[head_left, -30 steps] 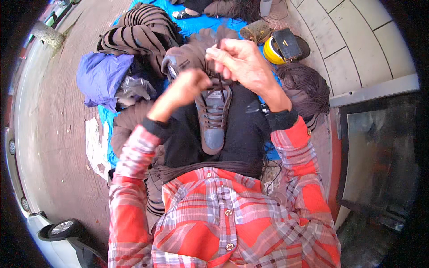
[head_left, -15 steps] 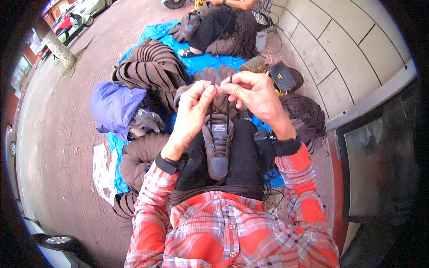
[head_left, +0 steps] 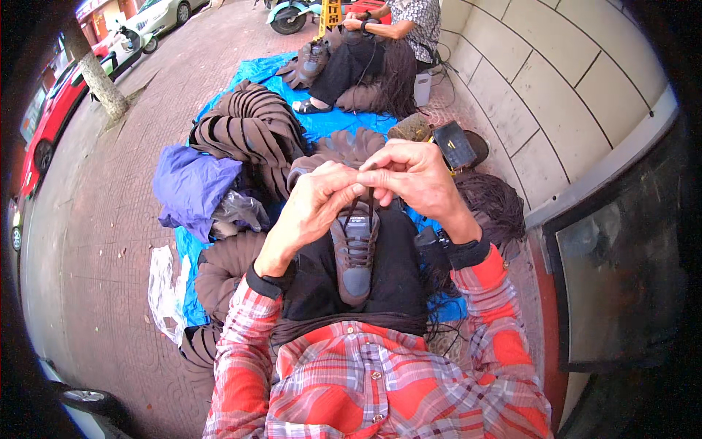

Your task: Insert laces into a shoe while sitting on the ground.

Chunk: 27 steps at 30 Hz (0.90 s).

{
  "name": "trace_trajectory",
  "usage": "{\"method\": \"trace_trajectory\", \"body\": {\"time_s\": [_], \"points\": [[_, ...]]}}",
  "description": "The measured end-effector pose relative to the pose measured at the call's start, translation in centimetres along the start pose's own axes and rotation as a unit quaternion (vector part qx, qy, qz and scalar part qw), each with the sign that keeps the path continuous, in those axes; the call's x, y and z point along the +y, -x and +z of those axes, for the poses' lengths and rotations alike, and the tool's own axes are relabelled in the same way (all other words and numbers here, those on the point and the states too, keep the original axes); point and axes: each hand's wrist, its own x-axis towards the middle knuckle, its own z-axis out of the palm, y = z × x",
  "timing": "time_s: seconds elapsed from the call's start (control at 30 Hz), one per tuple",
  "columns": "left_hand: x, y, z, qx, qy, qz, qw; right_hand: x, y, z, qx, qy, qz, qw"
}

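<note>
A grey-brown lace-up shoe (head_left: 356, 274) rests on my lap between my thighs, toe toward me. Dark laces rise from its top to my two hands, which meet above it. My left hand (head_left: 322, 201) pinches a shoelace (head_left: 371, 212) between thumb and forefinger. Close against it, my right hand (head_left: 409, 175) also has thumb and forefinger pressed together on the lace. The exact crossing of the lace ends is hidden behind my fingers.
Stacked brown shoes (head_left: 248, 128) lie on a blue sheet (head_left: 259, 71) ahead and left, beside a purple bag (head_left: 194, 186). Bundles of dark laces (head_left: 493, 201) and a black box (head_left: 455, 145) are at right, near a tiled wall (head_left: 541, 88). Another person (head_left: 358, 58) sits ahead with a shoe.
My hands have lowered a little toward the shoe and come closer together, overlapping at the fingertips. Less of the lace shows between them and the shoe. The view has shifted slightly.
</note>
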Motion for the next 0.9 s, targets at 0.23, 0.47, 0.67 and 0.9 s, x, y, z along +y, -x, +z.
{"method": "trace_trajectory", "body": {"time_s": [0.23,0.47,0.67,0.9], "points": [[-6.5,4.4,7.4,-0.038,0.639,-0.155,0.752,0.9,1.1,0.6,0.045,0.003,-0.082,0.996],[-3.9,3.5,8.0,-0.058,0.4,-0.264,0.876,5.1,5.0,-4.1,0.287,0.293,-0.059,0.91],[-3.8,3.5,8.8,-0.07,0.207,-0.221,0.951,8.6,5.8,-0.1,-0.01,0.326,-0.102,0.94],[-6.7,3.8,8.5,-0.122,0.205,-0.098,0.966,11.2,6.9,-1.6,0.0,0.183,0.087,0.979]]}}
